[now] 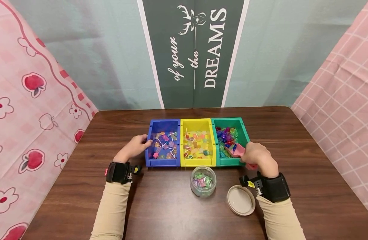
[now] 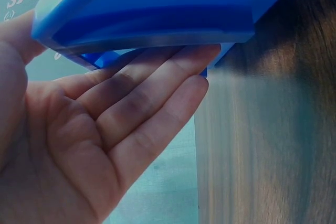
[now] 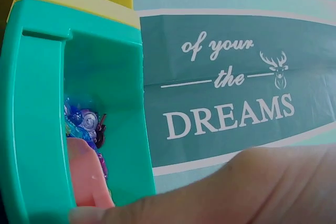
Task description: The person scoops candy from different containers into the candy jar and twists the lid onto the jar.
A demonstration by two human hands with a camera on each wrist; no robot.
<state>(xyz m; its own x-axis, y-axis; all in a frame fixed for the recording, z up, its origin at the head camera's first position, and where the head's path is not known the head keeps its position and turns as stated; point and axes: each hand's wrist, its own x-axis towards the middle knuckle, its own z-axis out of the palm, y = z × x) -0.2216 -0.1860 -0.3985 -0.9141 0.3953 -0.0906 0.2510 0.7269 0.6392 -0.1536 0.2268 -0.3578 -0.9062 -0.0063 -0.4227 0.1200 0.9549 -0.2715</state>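
My right hand (image 1: 258, 156) grips a pink scoop (image 1: 238, 150) by its handle at the front right of the green bin (image 1: 245, 130). The scoop's bowl sits among shiny, colourful beads (image 1: 227, 135) in that bin; in the right wrist view the pink scoop (image 3: 88, 174) shows beside the thumb. My left hand (image 1: 133, 147) rests against the outer left side of the blue bin (image 1: 165, 162). In the left wrist view its fingers (image 2: 149, 106) reach fairly straight to the blue wall, some tips hidden by it.
Between the other two bins stands a yellow bin (image 1: 198, 162) with small candy-shaped pieces and sticks. In front are an open clear jar (image 1: 203, 191) partly filled with pastel pieces and a round lid (image 1: 241, 200). All rest on a dark wooden table (image 1: 172, 213); a printed cloth (image 1: 127, 66) hangs behind.
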